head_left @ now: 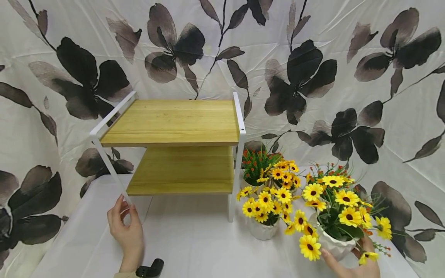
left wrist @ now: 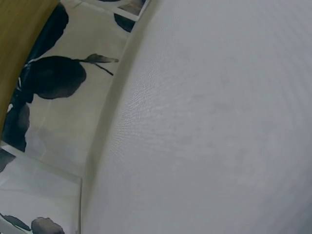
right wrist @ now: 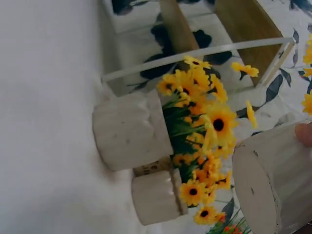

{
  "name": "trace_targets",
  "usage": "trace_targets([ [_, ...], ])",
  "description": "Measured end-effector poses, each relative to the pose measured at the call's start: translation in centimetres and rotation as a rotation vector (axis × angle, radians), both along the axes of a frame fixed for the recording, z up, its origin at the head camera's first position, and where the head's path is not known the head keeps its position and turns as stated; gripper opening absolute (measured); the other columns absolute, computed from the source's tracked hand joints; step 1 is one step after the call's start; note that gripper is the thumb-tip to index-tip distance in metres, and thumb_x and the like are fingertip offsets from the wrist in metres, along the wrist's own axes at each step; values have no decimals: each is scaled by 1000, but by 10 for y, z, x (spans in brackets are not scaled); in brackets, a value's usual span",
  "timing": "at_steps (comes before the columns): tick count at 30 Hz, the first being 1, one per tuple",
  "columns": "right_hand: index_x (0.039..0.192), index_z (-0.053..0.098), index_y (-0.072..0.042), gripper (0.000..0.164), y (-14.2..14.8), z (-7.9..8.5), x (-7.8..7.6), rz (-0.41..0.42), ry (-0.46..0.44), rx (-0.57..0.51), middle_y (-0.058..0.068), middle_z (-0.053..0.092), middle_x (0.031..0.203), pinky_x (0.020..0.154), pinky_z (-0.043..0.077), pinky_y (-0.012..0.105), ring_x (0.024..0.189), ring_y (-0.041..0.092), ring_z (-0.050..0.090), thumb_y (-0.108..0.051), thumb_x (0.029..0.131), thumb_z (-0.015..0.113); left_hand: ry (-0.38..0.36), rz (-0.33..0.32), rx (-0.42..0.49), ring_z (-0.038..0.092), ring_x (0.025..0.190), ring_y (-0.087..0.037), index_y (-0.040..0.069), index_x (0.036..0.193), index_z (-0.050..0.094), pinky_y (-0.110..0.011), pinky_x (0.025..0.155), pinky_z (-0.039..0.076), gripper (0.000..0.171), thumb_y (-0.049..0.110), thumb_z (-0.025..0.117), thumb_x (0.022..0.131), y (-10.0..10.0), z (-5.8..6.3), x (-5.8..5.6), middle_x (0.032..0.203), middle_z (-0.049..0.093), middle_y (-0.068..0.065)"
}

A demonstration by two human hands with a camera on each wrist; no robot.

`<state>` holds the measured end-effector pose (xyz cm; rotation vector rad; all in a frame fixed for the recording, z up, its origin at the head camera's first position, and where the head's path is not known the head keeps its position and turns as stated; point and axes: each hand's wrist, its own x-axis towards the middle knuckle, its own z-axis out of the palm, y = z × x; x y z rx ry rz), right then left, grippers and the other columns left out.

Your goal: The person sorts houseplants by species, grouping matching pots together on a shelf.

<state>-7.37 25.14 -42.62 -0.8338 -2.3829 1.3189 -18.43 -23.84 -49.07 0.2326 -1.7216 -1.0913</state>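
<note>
A two-tier shelf (head_left: pixel 174 121) with wooden boards and a white metal frame stands on the table. My left hand (head_left: pixel 126 231) pinches its front left leg between thumb and fingers, just below the lower board. With my right hand (head_left: pixel 365 260) I grip a white flowerpot (head_left: pixel 335 243) full of yellow daisy-like flowers. This pot (right wrist: pixel 273 180) is raised and tilted, its flat underside showing in the right wrist view, with a fingertip (right wrist: pixel 304 134) on its side. The left wrist view shows neither the left hand nor its grip.
Right of the shelf stands another white pot (head_left: pixel 264 229) of yellow flowers, with a smaller yellow-flowered pot (right wrist: pixel 158 197) close by. Red-flowered plants (head_left: pixel 259 162) stand behind. White cloth covers the table (head_left: pixel 194 247); a floral curtain (head_left: pixel 215 50) hangs behind it.
</note>
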Motion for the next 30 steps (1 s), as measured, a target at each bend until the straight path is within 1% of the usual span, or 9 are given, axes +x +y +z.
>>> trace_targets([
  [4, 147, 29, -2, 101, -2, 10, -1, 31, 49, 21, 17, 41, 136, 72, 44, 8, 98, 2, 45, -24, 67, 87, -16, 1, 6, 46, 101, 9, 10, 131, 57, -5, 87, 41, 45, -6, 59, 89, 0, 1, 2, 105, 44, 24],
  [5, 146, 31, -4, 99, -4, 13, 0, 23, 46, 45, 14, 42, 135, 68, 38, 5, 93, -4, 41, -24, 67, 88, -20, 0, 8, 46, 101, 9, 10, 131, 57, -5, 87, 41, 45, -6, 58, 90, 1, 1, 2, 105, 45, 24],
  [10, 146, 29, -7, 95, -14, 29, -1, 69, 128, 26, 6, 39, 133, 76, 34, 16, 93, -8, 34, -9, 68, 85, -32, -2, 13, 46, 101, 7, 10, 132, 56, -5, 87, 41, 45, -6, 58, 90, 0, 0, 2, 104, 47, 19],
  [14, 144, 33, -8, 90, -17, 34, -5, 111, 198, 79, -6, 39, 128, 79, 33, 12, 98, -11, 35, -9, 70, 84, -27, -6, 20, 46, 101, 9, 9, 131, 57, -5, 87, 41, 46, -7, 59, 89, -1, -1, 1, 104, 45, 23],
  [17, 148, 25, -2, 90, -19, 43, -6, 168, 202, 33, 9, 39, 142, 106, 35, 21, 122, 10, 43, -11, 77, 79, -19, -7, 19, 46, 101, 10, 10, 131, 58, -5, 87, 41, 45, -7, 59, 88, -1, -1, 0, 105, 42, 28],
  [21, 153, 11, 0, 93, -26, 63, -8, 235, 184, -102, 26, 17, 156, 122, 17, 47, 141, 41, 23, -13, 83, 71, 7, 5, 5, 46, 101, 10, 7, 129, 58, -6, 87, 42, 45, -9, 60, 87, -1, -2, -2, 105, 41, 29],
  [23, 153, 9, -3, 93, -31, 71, -11, 251, 183, -131, 23, 15, 157, 124, 14, 40, 143, 37, 21, -13, 83, 70, 18, 11, 1, 46, 101, 10, 5, 129, 58, -6, 87, 42, 45, -11, 60, 86, -1, -3, -4, 105, 41, 28],
  [26, 153, 14, -7, 91, -38, 79, -15, 273, 215, -132, 9, 27, 152, 120, 17, 18, 142, 18, 26, -9, 82, 70, 15, 19, -5, 46, 100, 10, 4, 129, 58, -5, 87, 42, 46, -12, 59, 86, -1, -3, -4, 105, 42, 26],
  [30, 148, 28, -13, 86, -47, 86, -21, 315, 338, -84, -15, 38, 132, 97, 27, -1, 122, -2, 36, 1, 76, 73, 5, 20, -10, 46, 101, 9, 5, 130, 57, -5, 87, 41, 46, -11, 60, 86, -1, -4, -2, 105, 43, 24],
])
